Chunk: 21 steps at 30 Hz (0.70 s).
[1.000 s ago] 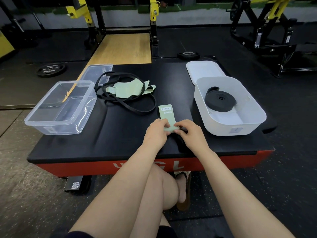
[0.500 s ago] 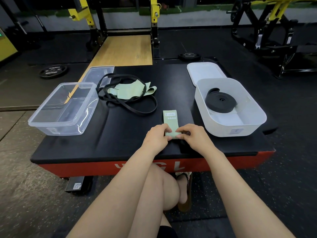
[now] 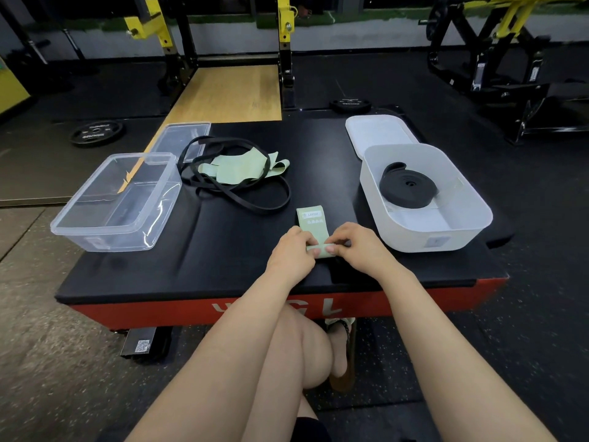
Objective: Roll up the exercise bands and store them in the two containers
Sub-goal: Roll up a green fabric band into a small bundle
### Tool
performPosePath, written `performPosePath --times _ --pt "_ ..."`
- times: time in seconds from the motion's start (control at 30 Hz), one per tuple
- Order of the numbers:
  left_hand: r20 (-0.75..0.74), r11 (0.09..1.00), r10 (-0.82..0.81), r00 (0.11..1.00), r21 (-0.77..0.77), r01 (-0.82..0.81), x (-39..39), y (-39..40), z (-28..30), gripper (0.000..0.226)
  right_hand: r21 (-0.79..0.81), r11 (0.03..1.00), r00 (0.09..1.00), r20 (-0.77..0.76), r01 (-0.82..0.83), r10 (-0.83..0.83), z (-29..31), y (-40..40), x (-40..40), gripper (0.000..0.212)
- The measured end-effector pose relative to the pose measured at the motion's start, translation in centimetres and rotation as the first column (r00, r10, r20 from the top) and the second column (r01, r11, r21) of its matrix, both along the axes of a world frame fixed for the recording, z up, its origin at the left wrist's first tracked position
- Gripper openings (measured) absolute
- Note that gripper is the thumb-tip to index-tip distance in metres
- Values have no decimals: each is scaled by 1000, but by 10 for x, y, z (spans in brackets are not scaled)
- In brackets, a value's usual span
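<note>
Hands: while I am rolling, my left hand [image 3: 291,256] and right hand [image 3: 357,248] are together, pinching the near end of the green fabric band [image 3: 314,224].
Place: lying flat on the black padded platform [image 3: 223,260], beside the white container [image 3: 446,231].
Handling: light, soft, probably springing open; I am gripping both roll edges.
Texture: woven, matte.

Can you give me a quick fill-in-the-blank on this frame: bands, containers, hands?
1. The rolled black band lies inside the ____ container.
2. Both hands, left hand and right hand, are rolling a ____ green band.
3. The clear container holds ____ bands.
4. A loose black band lies tangled with another ____ band.

Missing words: white; light; no; green
</note>
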<state>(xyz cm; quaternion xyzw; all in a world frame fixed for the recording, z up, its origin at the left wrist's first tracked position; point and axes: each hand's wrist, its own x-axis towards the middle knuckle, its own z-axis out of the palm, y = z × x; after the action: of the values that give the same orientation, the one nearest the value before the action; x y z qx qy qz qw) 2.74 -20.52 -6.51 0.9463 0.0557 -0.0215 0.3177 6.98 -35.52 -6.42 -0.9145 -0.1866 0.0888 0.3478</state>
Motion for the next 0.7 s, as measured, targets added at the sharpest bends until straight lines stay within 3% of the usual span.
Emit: performPosePath --times 0.23,0.47,0.7 --pt "18 1000 19 1000 17 -20 2 -1 0 21 117 988 994 -45 104 -99 -2 8 -3 11" --pt "147 998 -12 989 56 4 1 0 3 18 95 985 989 -21 145 -143 -1 13 1 4" --pt "112 997 -53 992 69 46 4 1 3 24 143 970 981 -7 195 -196 -6 15 1 4"
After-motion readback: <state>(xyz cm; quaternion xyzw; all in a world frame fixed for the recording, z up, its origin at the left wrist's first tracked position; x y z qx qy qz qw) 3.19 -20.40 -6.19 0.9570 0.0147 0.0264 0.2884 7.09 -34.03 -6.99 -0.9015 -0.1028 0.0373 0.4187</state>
